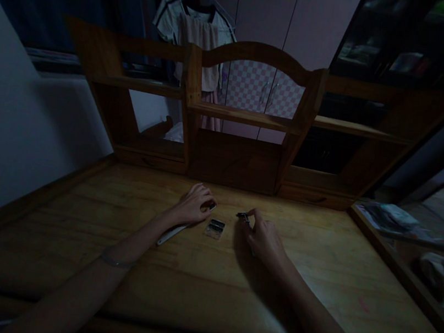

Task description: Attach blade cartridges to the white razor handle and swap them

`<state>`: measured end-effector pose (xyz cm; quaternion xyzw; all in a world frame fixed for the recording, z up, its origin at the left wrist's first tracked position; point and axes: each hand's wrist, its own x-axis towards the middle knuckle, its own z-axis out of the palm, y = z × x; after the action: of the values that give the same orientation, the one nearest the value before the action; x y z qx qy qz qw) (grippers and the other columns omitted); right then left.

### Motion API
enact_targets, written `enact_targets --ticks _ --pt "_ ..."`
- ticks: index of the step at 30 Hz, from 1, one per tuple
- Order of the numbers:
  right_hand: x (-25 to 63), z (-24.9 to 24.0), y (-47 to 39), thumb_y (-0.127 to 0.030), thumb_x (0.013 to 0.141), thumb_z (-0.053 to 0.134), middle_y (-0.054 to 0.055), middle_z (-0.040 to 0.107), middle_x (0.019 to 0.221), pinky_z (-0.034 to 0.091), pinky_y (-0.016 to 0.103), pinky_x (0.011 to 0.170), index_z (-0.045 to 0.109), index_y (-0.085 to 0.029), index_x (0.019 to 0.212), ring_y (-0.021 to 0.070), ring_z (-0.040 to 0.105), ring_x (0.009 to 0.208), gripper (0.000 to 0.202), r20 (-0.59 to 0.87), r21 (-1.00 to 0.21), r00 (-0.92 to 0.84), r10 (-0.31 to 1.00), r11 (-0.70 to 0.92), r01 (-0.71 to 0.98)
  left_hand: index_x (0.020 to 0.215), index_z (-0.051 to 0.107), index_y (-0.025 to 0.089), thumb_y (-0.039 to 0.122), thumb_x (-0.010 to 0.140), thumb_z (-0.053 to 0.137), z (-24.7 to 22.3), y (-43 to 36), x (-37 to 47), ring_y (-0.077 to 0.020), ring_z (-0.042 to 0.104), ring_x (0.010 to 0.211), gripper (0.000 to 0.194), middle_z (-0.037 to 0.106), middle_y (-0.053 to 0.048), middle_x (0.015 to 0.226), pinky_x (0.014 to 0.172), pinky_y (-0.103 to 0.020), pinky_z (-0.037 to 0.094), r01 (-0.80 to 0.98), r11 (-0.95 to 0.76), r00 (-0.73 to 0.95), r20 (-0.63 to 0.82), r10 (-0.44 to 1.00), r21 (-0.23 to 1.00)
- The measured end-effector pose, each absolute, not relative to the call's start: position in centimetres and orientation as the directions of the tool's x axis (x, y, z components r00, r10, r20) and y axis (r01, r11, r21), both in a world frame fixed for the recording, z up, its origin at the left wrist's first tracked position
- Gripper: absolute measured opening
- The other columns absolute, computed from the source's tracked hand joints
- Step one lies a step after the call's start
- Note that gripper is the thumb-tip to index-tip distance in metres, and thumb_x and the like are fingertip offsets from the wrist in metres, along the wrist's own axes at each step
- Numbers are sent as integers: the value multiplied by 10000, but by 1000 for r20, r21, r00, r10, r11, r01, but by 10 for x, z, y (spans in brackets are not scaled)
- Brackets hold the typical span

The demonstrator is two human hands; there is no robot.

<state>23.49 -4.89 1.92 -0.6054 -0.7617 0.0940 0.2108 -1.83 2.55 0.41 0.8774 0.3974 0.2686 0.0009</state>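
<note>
Toward the wooden tabletop's (70, 233) far edge, left hand (194, 208) covers a slim white handle (171, 234), perhaps steadying it, grip unclear; right hand (264, 239) pinches a dark metallic piece (243, 215).

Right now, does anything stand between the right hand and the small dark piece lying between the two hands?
Nothing visible blocks the gap: bare tabletop lies between the right hand and the dark piece. The right hand's fingers hold a dark tool.
</note>
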Motion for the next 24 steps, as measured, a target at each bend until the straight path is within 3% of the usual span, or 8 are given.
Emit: enact_targets --ticks 24 --pt "235 19 -48 -324 907 470 68 649 725 289 227 537 509 -176 1132 183 594 635 272 201 -431 -179 963 252 867 840 626 213 132 742 524 4 28 -17 -189 506 856 163 600 -17 809 941 -373 327 695 -673 502 500 705 251"
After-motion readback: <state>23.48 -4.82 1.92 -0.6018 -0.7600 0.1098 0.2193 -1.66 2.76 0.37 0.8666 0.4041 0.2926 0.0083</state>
